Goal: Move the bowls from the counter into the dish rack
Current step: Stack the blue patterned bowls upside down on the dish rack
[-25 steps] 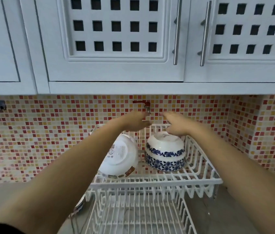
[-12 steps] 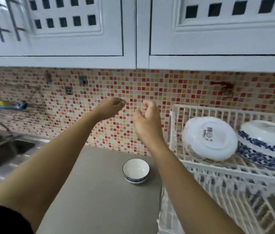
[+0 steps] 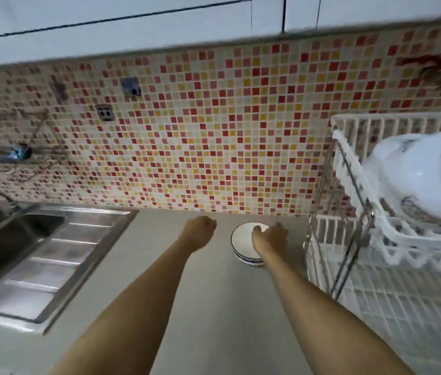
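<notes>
A small white bowl (image 3: pixel 242 246) with a blue band stands upright on the grey counter (image 3: pixel 214 307), close to the tiled wall. My right hand (image 3: pixel 270 238) lies over its right rim, thumb inside and fingers outside, pinching the rim while the bowl rests on the counter. My left hand (image 3: pixel 200 231) hovers just left of the bowl, curled into a loose fist with nothing in it. The white two-tier dish rack (image 3: pixel 349 158) stands at the right. A large white bowl (image 3: pixel 424 180) leans upside down in its upper tier.
A steel sink (image 3: pixel 11 234) with a ribbed draining board (image 3: pixel 59 255) takes up the counter's left side. The mosaic backsplash (image 3: pixel 214 131) runs behind, with white cabinets overhead. The rack's lower tier (image 3: pixel 403 307) is a bare white grid.
The view has swung left and down from the rack to the counter. Both hands dropped from mid-air to the counter, and my right hand came down onto the small bowl's rim.
</notes>
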Motion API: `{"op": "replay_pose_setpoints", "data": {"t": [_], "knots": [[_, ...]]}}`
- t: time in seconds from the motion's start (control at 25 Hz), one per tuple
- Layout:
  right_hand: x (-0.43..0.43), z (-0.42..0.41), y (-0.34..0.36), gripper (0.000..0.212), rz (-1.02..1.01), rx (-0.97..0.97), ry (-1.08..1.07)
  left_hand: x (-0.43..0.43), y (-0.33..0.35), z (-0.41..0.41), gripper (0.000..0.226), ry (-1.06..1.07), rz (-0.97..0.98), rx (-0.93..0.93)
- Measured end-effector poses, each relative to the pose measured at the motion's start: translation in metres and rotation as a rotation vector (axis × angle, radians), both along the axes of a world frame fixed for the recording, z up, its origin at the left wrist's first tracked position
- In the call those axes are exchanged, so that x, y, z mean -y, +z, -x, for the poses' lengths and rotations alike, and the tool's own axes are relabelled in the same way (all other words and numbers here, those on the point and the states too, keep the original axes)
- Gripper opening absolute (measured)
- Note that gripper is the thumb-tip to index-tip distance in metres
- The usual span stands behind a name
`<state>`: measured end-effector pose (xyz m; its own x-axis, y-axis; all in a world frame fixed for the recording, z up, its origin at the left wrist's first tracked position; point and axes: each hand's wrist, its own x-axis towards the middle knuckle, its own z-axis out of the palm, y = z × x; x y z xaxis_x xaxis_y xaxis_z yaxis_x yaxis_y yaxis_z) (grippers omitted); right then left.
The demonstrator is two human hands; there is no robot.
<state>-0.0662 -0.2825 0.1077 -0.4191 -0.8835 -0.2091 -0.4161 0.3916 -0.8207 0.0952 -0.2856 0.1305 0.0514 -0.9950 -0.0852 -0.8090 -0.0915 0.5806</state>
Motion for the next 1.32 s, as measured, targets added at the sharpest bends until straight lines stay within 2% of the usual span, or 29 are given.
{"op": "replay_pose_setpoints", "data": {"t": [0.08,0.2,0.24,0.32,0.36,0.4,0.48,0.52,0.6,0.72,0.8,0.92,1.04,1.2,1.28,1.32], "knots": [[0.015,0.014,-0.036,0.052,-0.067,-0.049,-0.049,0.012,-0.036,0.009,0.046,-0.054,-0.063,0.026],[0.040,0.021,-0.088,0.057,-0.117,-0.015,-0.020,0.031,-0.077,0.018,0.045,-0.110,-0.134,0.070],[0.052,0.022,-0.109,0.063,-0.109,0.061,-0.026,0.040,-0.090,0.021,0.045,-0.111,-0.156,0.065],[0.092,0.029,-0.203,0.082,-0.102,0.222,-0.076,0.051,-0.113,0.026,0.049,-0.112,-0.214,0.052],[0.107,0.030,-0.237,0.080,-0.114,0.268,-0.066,0.055,-0.121,0.030,0.053,-0.105,-0.248,0.037],[0.114,0.027,-0.251,0.068,-0.110,0.304,-0.087,0.058,-0.129,0.032,0.055,-0.094,-0.265,0.023],[0.097,0.018,-0.214,0.057,-0.068,0.374,-0.127,0.062,-0.142,0.037,0.049,-0.031,-0.309,-0.092],[0.077,0.011,-0.170,0.054,-0.061,0.366,-0.122,0.063,-0.146,0.038,0.047,0.027,-0.346,-0.204],[0.063,0.011,-0.159,0.047,-0.069,0.334,-0.118,0.063,-0.143,0.037,0.044,0.171,-0.424,-0.425],[0.036,0.011,-0.150,0.049,-0.054,0.399,-0.012,0.061,-0.121,0.021,0.036,0.240,-0.435,-0.434],[0.030,0.007,-0.130,0.056,-0.050,0.442,0.122,0.063,-0.093,0.007,0.036,0.251,-0.359,-0.399],[0.028,-0.002,-0.075,0.060,0.104,0.316,0.292,0.056,-0.037,-0.011,0.042,0.220,-0.227,-0.405],[0.011,-0.008,-0.010,0.060,0.353,0.175,0.376,0.028,0.013,-0.030,0.043,0.111,0.055,-0.467],[-0.024,-0.010,0.064,0.055,0.541,0.223,0.405,-0.011,0.072,-0.036,0.030,-0.025,0.390,-0.520],[-0.042,-0.001,0.097,0.056,0.679,0.190,0.434,-0.034,0.107,-0.030,0.027,-0.144,0.483,-0.571],[-0.050,0.007,0.111,0.063,0.753,0.158,0.445,-0.045,0.122,-0.028,0.031,-0.221,0.463,-0.629]]}}
